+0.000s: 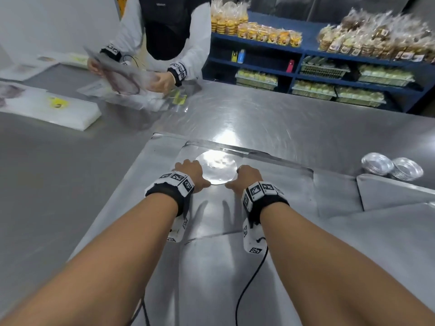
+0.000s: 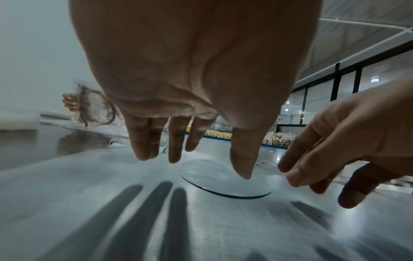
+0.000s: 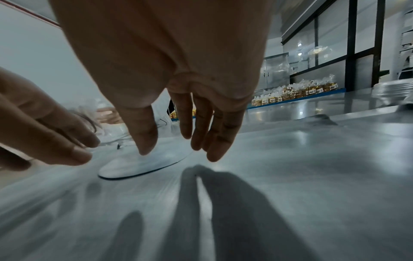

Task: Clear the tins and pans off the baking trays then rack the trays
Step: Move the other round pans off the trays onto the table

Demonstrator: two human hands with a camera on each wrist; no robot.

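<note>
left hand point(image 1: 191, 171): our fingers are straight and loose, holding nothing, just over the left rim of the round pan

right hand point(image 1: 247, 178): the same on the other side, fingers loose and empty, by the right rim

round pan point(image 1: 216, 167): flat and shiny, it lies on the tray point(image 1: 131, 184) near its far edge, right between our two hands

which hand is nearer: both look just as close; we think a lift needs both, as the pan lies so flat

pan stacks point(image 1: 392, 166): on the table, past the tray's right edge
</note>
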